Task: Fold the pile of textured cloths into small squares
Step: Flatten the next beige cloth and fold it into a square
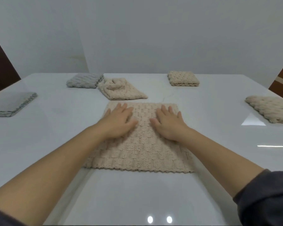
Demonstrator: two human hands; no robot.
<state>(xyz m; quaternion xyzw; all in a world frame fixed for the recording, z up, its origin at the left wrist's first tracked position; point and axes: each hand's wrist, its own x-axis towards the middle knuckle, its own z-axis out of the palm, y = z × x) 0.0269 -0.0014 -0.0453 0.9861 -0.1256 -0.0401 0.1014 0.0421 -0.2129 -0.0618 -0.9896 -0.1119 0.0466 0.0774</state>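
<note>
Both arms are reaching forward over the white table (52, 132). The forearms are bare, and a dark sleeve (268, 198) is bunching above the right elbow.

The left hand (119, 121) is lying palm down on the beige cloth (140, 154), fingers straight, slightly spread, pointing away from the body. The right hand (168, 123) is lying the same way just beside it, thumbs facing each other across a narrow strip of fabric. Both hands are flat and wide, pressing on the far half of the cloth and gripping nothing.

Count: two hands, six cloth items, four of them beige and two grey.
- The beige cloth is sitting under the hands at the middle of the table.
- The beige heap (121, 91) is sitting just beyond it, loosely folded with a rumpled lump on top; cannot tell how many pieces are in it.
- The far grey square (84, 80) is touching the heap's left side.
- The left grey square (11, 104) is lying well apart, near the left edge.
- The far beige square (183, 78) is sitting toward the back right.
- The right beige square (271, 109) is running off the right edge of view.

The cloth under the hands is showing pale beige and fluffy, with a raised bumpy grid. It is lying flat in a roughly square outline, its scalloped near edge running parallel to the table's near side. Cannot tell whether it is one layer or more
</note>
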